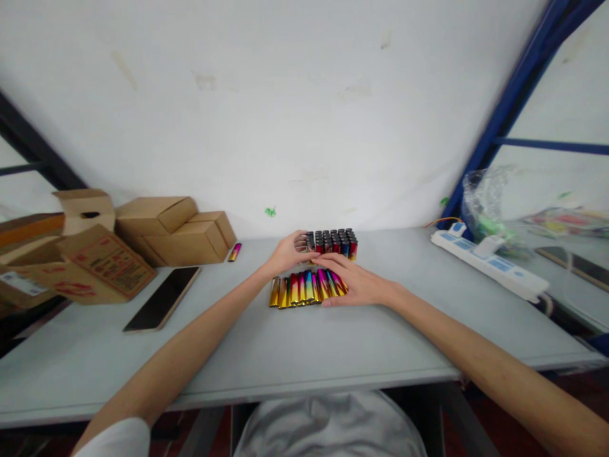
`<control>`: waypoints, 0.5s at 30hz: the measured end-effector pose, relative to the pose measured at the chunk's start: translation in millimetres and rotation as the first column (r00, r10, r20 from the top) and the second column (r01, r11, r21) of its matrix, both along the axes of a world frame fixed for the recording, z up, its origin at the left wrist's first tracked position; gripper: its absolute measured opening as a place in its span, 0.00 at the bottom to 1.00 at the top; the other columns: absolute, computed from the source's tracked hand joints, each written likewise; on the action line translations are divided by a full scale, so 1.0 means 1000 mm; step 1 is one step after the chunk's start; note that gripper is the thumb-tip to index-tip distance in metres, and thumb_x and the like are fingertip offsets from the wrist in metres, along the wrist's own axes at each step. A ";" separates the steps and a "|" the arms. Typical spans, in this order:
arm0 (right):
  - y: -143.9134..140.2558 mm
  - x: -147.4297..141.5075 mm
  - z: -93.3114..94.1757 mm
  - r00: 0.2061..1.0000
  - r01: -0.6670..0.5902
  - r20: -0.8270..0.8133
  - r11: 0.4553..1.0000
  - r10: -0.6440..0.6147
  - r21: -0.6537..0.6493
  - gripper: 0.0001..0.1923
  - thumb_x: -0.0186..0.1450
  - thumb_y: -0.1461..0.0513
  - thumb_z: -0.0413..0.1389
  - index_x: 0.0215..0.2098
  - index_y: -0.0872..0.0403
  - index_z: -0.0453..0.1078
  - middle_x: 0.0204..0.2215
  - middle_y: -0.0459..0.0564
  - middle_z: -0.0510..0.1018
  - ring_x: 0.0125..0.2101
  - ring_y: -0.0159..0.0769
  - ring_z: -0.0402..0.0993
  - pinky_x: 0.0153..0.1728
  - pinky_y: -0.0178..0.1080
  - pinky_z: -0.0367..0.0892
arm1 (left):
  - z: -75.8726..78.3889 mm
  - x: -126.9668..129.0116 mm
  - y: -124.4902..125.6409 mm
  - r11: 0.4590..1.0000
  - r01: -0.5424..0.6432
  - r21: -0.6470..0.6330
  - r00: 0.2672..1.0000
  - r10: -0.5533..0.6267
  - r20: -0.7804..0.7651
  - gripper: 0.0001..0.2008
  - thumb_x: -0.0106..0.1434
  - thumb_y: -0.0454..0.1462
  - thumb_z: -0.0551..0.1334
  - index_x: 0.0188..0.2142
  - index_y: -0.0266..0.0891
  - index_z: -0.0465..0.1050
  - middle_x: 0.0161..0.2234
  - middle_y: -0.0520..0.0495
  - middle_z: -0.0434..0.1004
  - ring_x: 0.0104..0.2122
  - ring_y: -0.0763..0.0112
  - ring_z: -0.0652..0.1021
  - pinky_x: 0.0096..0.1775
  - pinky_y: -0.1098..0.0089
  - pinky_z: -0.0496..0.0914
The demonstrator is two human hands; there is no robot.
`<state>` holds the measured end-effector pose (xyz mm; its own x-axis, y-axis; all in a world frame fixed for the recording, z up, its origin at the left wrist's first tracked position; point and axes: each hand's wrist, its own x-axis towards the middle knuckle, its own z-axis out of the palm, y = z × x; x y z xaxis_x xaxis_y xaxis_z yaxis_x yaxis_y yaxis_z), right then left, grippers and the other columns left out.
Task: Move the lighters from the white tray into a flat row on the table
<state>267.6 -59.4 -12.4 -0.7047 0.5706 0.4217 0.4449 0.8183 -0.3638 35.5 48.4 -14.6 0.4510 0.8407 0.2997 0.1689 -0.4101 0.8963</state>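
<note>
While most of the lighters already stand packed together, one row lies flat in front of them, so the work looks roughly midway, as far as can be judged.

At the far left of the grey table (333, 346) sits a pile of cardboard boxes (157, 231), with a dark flat phone (164, 297) lying just in front of them. A single stray lighter (235, 252), pink and gold, rests beside the nearest box, well apart from the rest.

Toward the middle, the left hand (285, 252) reaches to the left edge of the upright block of lighters (333, 243), its fingers curled against that side; whether it actually grips one cannot be told. The block stands near the wall, tops dark and close together, and appears finished or nearly so.

Just nearer lies the flat row of lighters (304, 287), gold to pink, side by side and touching. The right hand (354, 282) rests on the right end of this row, fingers stretched out and almost flat, pressing or gathering rather than clasping. These lying ones, and the stray, seem to be what is left.

Far right, a white power strip (485, 266) lies near a crumpled plastic bag (485, 200).
</note>
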 end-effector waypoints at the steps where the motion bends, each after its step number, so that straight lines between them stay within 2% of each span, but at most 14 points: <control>1: -0.001 0.000 0.002 1.000 0.004 -0.009 1.000 -0.004 0.014 0.49 0.64 0.42 0.63 0.74 0.49 0.49 0.68 0.62 0.58 0.69 0.51 0.56 0.68 0.56 0.56 | 0.003 -0.001 0.000 1.000 -0.001 -0.001 1.000 0.001 -0.005 0.34 0.50 0.41 0.78 0.54 0.38 0.69 0.50 0.38 0.81 0.45 0.60 0.83 0.53 0.54 0.76; 4: -0.004 0.000 0.006 1.000 0.016 -0.005 0.999 -0.016 0.042 0.47 0.65 0.42 0.62 0.74 0.49 0.50 0.68 0.63 0.57 0.69 0.52 0.56 0.68 0.57 0.57 | 0.014 -0.006 0.002 1.000 0.013 0.007 1.000 -0.013 -0.021 0.36 0.49 0.40 0.78 0.56 0.38 0.69 0.48 0.39 0.81 0.41 0.63 0.84 0.50 0.56 0.78; 8: -0.005 0.000 0.007 1.000 0.019 0.005 0.998 -0.020 0.064 0.45 0.67 0.43 0.61 0.73 0.51 0.51 0.67 0.63 0.58 0.68 0.51 0.57 0.68 0.56 0.58 | 0.023 -0.012 0.007 0.998 0.006 0.065 0.998 -0.002 -0.069 0.39 0.47 0.40 0.79 0.57 0.37 0.71 0.46 0.39 0.82 0.43 0.61 0.83 0.48 0.59 0.78; 10: -0.004 0.001 0.007 1.000 0.020 0.003 0.997 -0.020 0.075 0.44 0.67 0.43 0.60 0.73 0.52 0.51 0.67 0.64 0.58 0.68 0.51 0.58 0.68 0.55 0.58 | 0.023 -0.015 0.008 0.996 -0.002 0.091 0.996 0.010 -0.087 0.37 0.48 0.42 0.79 0.56 0.35 0.73 0.45 0.39 0.83 0.43 0.59 0.83 0.48 0.59 0.78; 15: -0.003 0.001 0.006 0.999 0.035 0.006 0.995 -0.035 0.093 0.42 0.68 0.43 0.59 0.73 0.50 0.51 0.67 0.63 0.59 0.68 0.51 0.58 0.67 0.56 0.59 | 0.011 -0.017 0.003 0.993 -0.067 0.095 0.996 0.072 -0.049 0.24 0.51 0.45 0.76 0.44 0.34 0.78 0.40 0.40 0.85 0.39 0.61 0.83 0.49 0.59 0.77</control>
